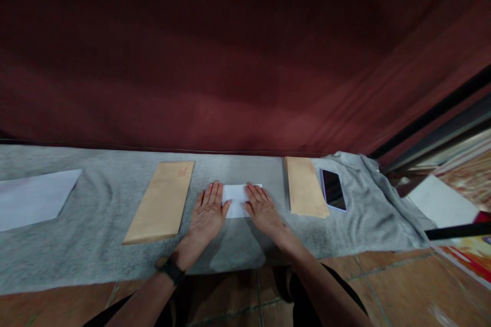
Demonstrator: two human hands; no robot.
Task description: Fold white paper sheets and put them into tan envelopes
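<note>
A small white sheet of paper, seemingly folded, lies flat in front of me. My left hand rests palm down on its left side with the fingers stretched out. On its right side lies my right hand, also flat and open. Parts of the paper are hidden under both hands. To the left is a brown envelope, set at a slant. A stack of brown envelopes lies to the right of my right hand.
A grey cloth covers the long narrow surface. White paper lies at its far left, and a phone lies right of the envelope stack. Behind rises a dark red fabric wall. A black bar stands at the right end.
</note>
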